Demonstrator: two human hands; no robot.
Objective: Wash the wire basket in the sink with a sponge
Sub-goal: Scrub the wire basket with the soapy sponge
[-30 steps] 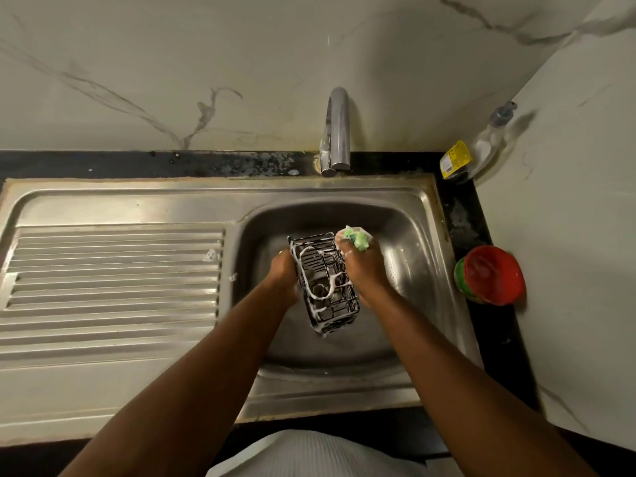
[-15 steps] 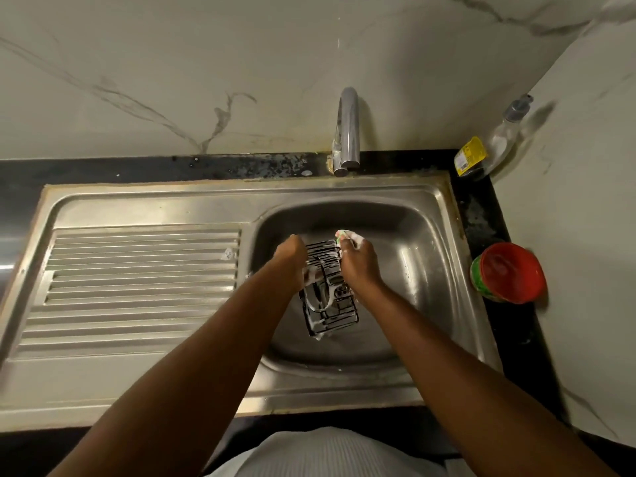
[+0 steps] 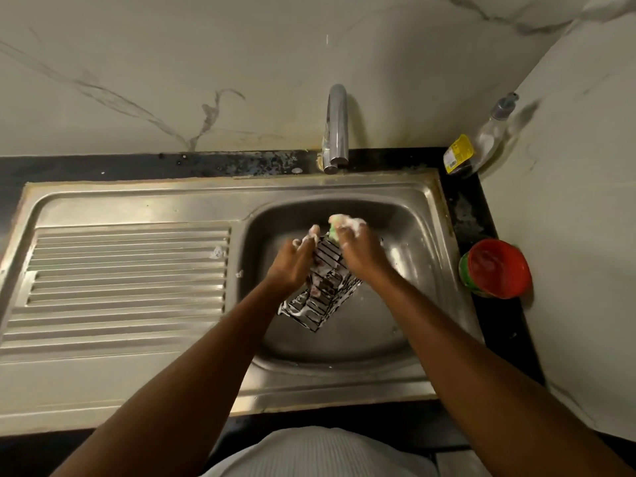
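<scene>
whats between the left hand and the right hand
The foamy, tilted wire basket lies between the left hand and the right hand, which grips the sponge at the basket's far end. The head view shows this.

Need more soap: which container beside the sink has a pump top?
The clear bottle with the yellow label, in the back corner; the red-lidded tub nearer you has no pump.

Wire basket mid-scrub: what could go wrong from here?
1. Foam coats the left hand gripping the tilted wire basket; it may slip into the sink basin.
2. Foam clings to the wires and no water shows at the tap; residue may stay unless rinsed.
</scene>
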